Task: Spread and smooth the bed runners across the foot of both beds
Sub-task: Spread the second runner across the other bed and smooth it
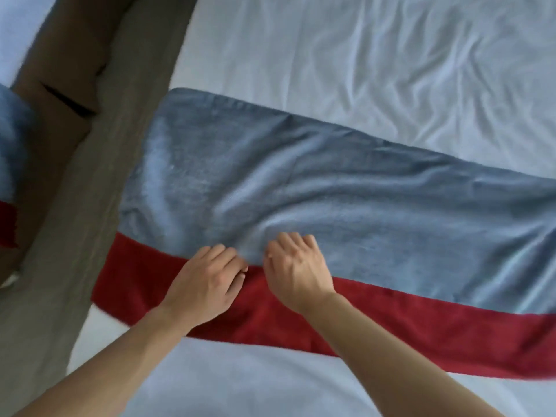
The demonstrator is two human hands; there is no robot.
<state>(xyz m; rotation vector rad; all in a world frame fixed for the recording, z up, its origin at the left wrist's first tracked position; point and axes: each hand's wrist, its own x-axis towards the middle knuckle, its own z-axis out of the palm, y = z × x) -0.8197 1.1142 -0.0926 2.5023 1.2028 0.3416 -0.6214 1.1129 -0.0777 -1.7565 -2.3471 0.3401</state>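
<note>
At the far left edge, part of a second runner point(12, 164), blue-grey over red, lies across the neighbouring bed, beyond the brown carpeted gap point(90, 164). Right of that gap, the blue-grey and red bed runner point(376, 212) stretches across the white sheet point(361, 55), rumpled with soft creases near its middle. The left hand point(207, 281) sits on the runner where blue meets red, fingers curled, pinching the blue fabric. Just beside it, the right hand point(296, 266) bunches the same edge with fingers curled under.
</note>
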